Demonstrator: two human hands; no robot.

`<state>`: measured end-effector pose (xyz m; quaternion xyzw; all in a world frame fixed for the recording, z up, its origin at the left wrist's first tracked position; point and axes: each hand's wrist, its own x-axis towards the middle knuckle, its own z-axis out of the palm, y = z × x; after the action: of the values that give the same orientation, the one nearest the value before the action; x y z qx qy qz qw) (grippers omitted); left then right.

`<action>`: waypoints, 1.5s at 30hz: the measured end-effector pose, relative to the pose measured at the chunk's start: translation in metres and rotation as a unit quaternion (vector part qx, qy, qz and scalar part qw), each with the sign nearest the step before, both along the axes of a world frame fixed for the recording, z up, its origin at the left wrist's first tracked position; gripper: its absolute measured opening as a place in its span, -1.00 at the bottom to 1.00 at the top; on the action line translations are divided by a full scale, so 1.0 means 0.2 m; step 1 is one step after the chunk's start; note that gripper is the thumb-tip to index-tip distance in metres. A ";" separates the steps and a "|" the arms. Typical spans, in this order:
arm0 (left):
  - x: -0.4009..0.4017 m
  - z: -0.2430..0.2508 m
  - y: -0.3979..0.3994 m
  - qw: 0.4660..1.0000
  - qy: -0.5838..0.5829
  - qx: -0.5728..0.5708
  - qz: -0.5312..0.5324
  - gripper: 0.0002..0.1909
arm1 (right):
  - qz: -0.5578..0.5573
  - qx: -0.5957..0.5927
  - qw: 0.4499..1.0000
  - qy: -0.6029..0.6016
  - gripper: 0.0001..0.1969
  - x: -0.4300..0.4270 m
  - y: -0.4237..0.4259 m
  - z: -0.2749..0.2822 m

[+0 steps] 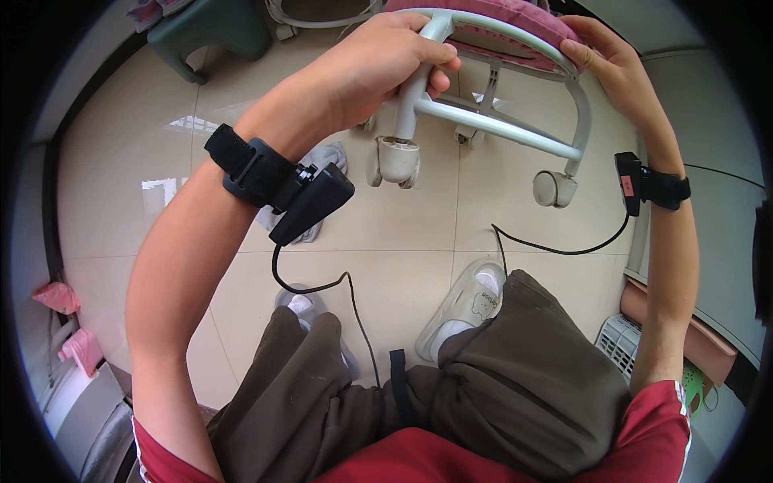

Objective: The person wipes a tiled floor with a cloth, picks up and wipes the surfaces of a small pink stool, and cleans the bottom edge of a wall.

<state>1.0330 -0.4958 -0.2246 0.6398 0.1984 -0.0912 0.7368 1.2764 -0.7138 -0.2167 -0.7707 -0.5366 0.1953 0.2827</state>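
A light metal frame (501, 128) with a pink fabric cushion (519, 21) and pale plastic casters (398, 162) is at the top of the head view, in front of me. My left hand (416, 57) is wrapped around the tube at the frame's left corner, above a caster. My right hand (604, 57) holds the right side of the cushion and the curved rim, its thumb on the near side. On each wrist is a black strap with a small cabled device. A grey cloth (308, 226) lies on the tiled floor below my left forearm.
A dark green plastic stool (211, 36) stands at the upper left. My slippered feet are on the floor, with black cables hanging near my legs. A grey plastic basket (619, 344) is at the right beside a cabinet (712, 121). Pink items (84, 350) are at the left edge.
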 end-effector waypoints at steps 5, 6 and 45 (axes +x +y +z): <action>-0.02 0.06 -0.01 0.999 -0.007 0.043 -0.011 -0.89 | -0.015 0.020 1.000 0.015 -0.51 -0.01 -0.02 -0.02; 0.00 0.04 -0.02 0.998 -0.001 0.057 -0.001 -0.88 | -0.015 0.019 1.000 0.015 -0.51 -0.01 -0.03 -0.03; -0.14 -0.09 -0.05 0.977 -0.093 0.191 -0.014 -0.69 | -0.105 -0.187 0.814 0.540 0.33 -0.25 -0.56 -0.36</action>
<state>1.0043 -0.5054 -0.2422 0.7772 0.1334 -0.0017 0.6149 1.2270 -0.8266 -0.2888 -0.6312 -0.1667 0.6458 0.3959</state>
